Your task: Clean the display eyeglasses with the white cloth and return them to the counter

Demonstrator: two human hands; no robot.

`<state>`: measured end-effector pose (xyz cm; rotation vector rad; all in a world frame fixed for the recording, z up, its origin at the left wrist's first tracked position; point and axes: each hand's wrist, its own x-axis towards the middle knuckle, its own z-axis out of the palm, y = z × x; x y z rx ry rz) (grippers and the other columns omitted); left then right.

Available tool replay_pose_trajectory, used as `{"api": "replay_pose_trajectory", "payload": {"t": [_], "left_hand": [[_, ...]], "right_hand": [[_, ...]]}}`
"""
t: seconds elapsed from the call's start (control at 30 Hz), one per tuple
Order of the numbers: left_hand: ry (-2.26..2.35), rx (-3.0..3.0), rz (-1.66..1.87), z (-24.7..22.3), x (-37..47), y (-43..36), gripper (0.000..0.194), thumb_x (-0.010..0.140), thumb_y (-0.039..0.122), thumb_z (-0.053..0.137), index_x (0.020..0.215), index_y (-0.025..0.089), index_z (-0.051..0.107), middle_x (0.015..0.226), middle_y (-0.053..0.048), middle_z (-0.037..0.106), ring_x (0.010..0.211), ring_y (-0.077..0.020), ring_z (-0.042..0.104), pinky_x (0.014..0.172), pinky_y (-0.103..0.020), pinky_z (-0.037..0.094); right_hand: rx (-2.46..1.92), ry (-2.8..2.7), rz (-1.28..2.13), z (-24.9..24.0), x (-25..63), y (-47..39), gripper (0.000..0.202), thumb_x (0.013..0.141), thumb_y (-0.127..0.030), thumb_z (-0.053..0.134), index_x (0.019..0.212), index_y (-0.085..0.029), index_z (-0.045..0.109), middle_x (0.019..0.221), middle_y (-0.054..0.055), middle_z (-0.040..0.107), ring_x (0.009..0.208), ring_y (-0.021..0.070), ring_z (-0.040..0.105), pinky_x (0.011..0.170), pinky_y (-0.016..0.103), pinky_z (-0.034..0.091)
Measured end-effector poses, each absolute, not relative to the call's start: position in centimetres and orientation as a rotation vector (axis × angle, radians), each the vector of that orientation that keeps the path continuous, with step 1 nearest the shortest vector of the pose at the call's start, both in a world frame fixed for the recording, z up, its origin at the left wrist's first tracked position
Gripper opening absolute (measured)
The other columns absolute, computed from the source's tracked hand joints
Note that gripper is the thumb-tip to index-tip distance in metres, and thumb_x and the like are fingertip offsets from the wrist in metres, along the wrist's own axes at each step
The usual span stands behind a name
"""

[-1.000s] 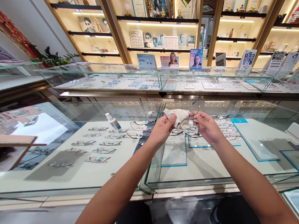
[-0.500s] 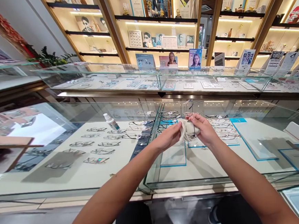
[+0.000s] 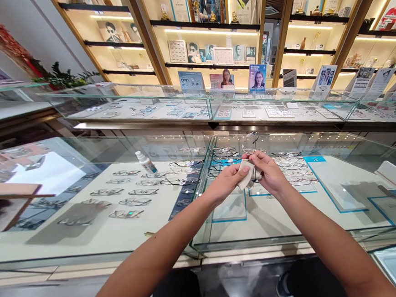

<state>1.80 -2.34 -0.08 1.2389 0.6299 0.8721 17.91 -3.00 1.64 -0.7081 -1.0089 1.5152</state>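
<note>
My left hand (image 3: 228, 181) is closed on a beige cleaning cloth (image 3: 245, 177), thumb on top. Close beside it, my right hand (image 3: 267, 170) pinches a pair of eyeglasses (image 3: 255, 138), and one thin dark part of them sticks up beyond the fingers. The folded cloth lies between both hands and hides much of the eyeglasses. Both hands are held above the glass top of a display case (image 3: 293, 223). To the left, a white spray bottle (image 3: 146, 163) stands on the glass.
Rows of eyeglass frames (image 3: 142, 192) lie inside the case. White stands (image 3: 394, 174) are at the right, and a wooden-edged board (image 3: 12, 189) juts in at the left. Another glass counter (image 3: 168, 119) with upright cards runs behind, before lit shelves.
My left fingers and thumb have shifted over the cloth, which is now folded differently and hangs lower at the left. My right hand keeps its pinch on the eyeglasses.
</note>
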Motion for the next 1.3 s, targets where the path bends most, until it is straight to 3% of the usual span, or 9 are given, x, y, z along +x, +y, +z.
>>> {"api": "replay_pose_trajectory", "payload": {"t": [0.13, 0.33, 0.43, 0.63, 0.87, 1.03, 1.3], "left_hand": [[0.646, 1.271, 0.866, 0.3, 1.7, -2.6, 0.064, 0.071, 0.07, 0.088, 0.092, 0.011, 0.075, 0.076, -0.003, 0.068, 0.065, -0.0107, 0.053, 0.062, -0.023, 0.035], [0.579, 1.254, 0.876, 0.4, 1.8, -2.6, 0.057, 0.066, 0.053, 0.097, 0.102, 0.014, 0.076, 0.085, -0.004, 0.073, 0.069, -0.0133, 0.059, 0.067, -0.024, 0.041], [0.587, 1.283, 0.894, 0.5, 2.0, -2.8, 0.056, 0.069, 0.055, 0.095, 0.102, 0.014, 0.077, 0.083, -0.004, 0.072, 0.07, -0.0133, 0.058, 0.067, -0.024, 0.041], [0.664, 1.377, 0.888, 0.3, 2.1, -2.7, 0.055, 0.068, 0.062, 0.092, 0.081, 0.012, 0.074, 0.068, -0.001, 0.063, 0.06, -0.0104, 0.046, 0.059, -0.024, 0.032], [0.573, 1.305, 0.881, 0.6, 1.6, -2.8, 0.051, 0.073, 0.055, 0.092, 0.096, 0.012, 0.077, 0.081, -0.004, 0.071, 0.07, -0.0138, 0.057, 0.068, -0.025, 0.039], [0.544, 1.288, 0.941, 0.8, 1.6, -3.0, 0.05, 0.071, 0.05, 0.095, 0.099, 0.013, 0.076, 0.082, -0.002, 0.07, 0.072, -0.0119, 0.057, 0.072, -0.024, 0.043], [0.609, 1.254, 1.039, 0.1, 2.1, -2.8, 0.054, 0.064, 0.052, 0.098, 0.092, 0.013, 0.074, 0.082, -0.003, 0.071, 0.071, -0.0117, 0.058, 0.069, -0.023, 0.044]], "right_hand": [[-0.721, -1.012, 1.511, 1.4, 18.0, -2.8, 0.053, 0.06, -0.058, 0.097, 0.077, -0.024, 0.061, 0.104, 0.002, 0.077, 0.077, 0.014, 0.061, 0.065, 0.026, 0.049], [-0.674, -0.997, 1.515, 0.9, 17.9, -2.5, 0.047, 0.064, -0.054, 0.096, 0.079, -0.024, 0.063, 0.101, 0.001, 0.075, 0.084, 0.0153, 0.063, 0.074, 0.027, 0.052], [-0.655, -0.973, 1.517, 1.1, 18.0, -2.5, 0.048, 0.064, -0.053, 0.096, 0.075, -0.024, 0.061, 0.1, 0.001, 0.073, 0.083, 0.0145, 0.062, 0.074, 0.026, 0.052], [-0.651, -0.98, 1.485, 1.5, 18.2, -2.7, 0.048, 0.065, -0.054, 0.095, 0.075, -0.024, 0.059, 0.1, 0.002, 0.073, 0.081, 0.0143, 0.059, 0.068, 0.025, 0.05], [-0.601, -1.0, 1.502, 1.3, 18.0, -2.7, 0.042, 0.072, -0.05, 0.093, 0.08, -0.025, 0.061, 0.102, 0.002, 0.074, 0.089, 0.0162, 0.063, 0.08, 0.029, 0.053], [-0.564, -0.947, 1.536, 1.1, 17.8, -2.6, 0.046, 0.066, -0.052, 0.097, 0.079, -0.024, 0.063, 0.1, 0.0, 0.074, 0.082, 0.0134, 0.062, 0.074, 0.025, 0.053], [-0.558, -0.953, 1.558, 0.2, 17.1, -2.4, 0.043, 0.071, -0.049, 0.094, 0.079, -0.024, 0.06, 0.098, -0.001, 0.071, 0.082, 0.0142, 0.06, 0.074, 0.026, 0.051]]}}
